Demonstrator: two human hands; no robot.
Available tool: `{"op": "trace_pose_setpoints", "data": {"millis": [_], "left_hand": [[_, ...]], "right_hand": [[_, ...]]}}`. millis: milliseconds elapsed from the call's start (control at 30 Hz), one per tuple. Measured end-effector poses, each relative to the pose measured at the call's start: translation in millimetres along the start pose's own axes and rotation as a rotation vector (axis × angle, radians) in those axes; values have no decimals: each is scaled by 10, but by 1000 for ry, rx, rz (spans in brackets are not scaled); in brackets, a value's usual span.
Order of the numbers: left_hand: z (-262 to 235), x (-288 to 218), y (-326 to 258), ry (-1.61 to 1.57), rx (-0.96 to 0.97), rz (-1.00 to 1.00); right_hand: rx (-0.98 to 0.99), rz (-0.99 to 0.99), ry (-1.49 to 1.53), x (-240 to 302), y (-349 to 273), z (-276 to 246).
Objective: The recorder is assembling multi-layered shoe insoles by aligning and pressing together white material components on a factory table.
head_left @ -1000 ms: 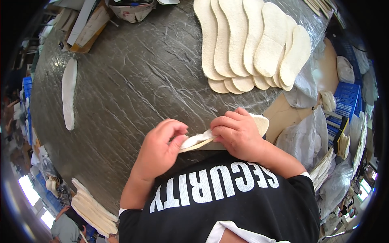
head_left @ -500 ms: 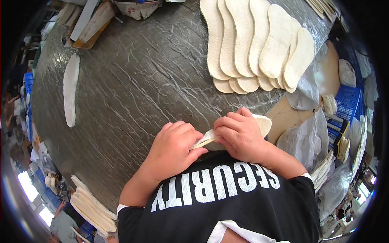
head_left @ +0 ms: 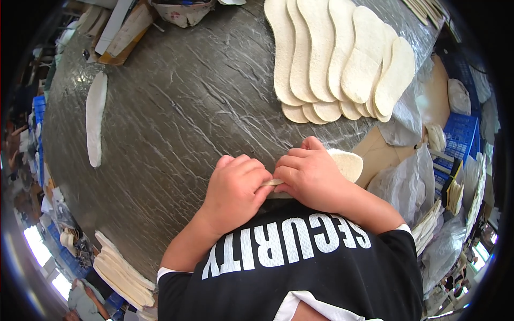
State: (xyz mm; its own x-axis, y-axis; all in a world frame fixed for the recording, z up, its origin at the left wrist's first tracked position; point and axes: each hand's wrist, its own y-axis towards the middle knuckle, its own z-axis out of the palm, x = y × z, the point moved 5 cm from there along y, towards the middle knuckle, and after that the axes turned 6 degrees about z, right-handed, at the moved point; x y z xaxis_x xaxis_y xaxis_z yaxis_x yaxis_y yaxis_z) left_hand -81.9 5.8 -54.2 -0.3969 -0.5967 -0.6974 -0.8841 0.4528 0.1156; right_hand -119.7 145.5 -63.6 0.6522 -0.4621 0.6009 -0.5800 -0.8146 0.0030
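Close to my chest, at the table's near edge, my left hand (head_left: 235, 187) and my right hand (head_left: 310, 175) both grip one cream insole (head_left: 347, 163). The fingers and thumbs of both hands pinch its edge, and the hands nearly touch. Its rounded end sticks out to the right past my right hand; most of the rest is hidden under my fingers. Beyond my right hand, overlapping rows of cream fleecy insoles (head_left: 316, 53) lie fanned out on the table. A single white insole (head_left: 96, 120) rests alone at the far left.
Dark plastic sheeting covers the table (head_left: 176, 107). An open cardboard box (head_left: 126, 37) and a scrap-filled basin (head_left: 184, 12) stand at the back left. A stack of insoles (head_left: 120, 273) sits at the lower left. Clear plastic bags (head_left: 401, 182) and a blue crate (head_left: 460, 134) crowd the right side.
My left hand has moved right along the insole, closing the gap to my right hand. My right hand has shifted slightly left, and more of the insole's rounded end shows.
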Motion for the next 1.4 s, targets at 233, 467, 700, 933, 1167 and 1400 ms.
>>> {"op": "trace_pose_setpoints", "data": {"millis": [233, 467, 700, 933, 1167, 1400], "left_hand": [[-146, 382, -365, -469, -143, -288], [127, 409, -462, -859, -320, -450], [11, 385, -422, -990, -454, -304], [130, 533, -562, -931, -272, -427], [277, 488, -562, -1178, -346, -593], [280, 426, -514, -1099, -385, -564]], "right_hand": [[-44, 107, 175, -144, -68, -85], [-17, 116, 70, -68, 18, -142], [-76, 99, 258, -53, 114, -52], [35, 198, 283, -77, 86, -47], [-77, -110, 184, 197, 271, -95], [106, -62, 196, 245, 486, -52]]}}
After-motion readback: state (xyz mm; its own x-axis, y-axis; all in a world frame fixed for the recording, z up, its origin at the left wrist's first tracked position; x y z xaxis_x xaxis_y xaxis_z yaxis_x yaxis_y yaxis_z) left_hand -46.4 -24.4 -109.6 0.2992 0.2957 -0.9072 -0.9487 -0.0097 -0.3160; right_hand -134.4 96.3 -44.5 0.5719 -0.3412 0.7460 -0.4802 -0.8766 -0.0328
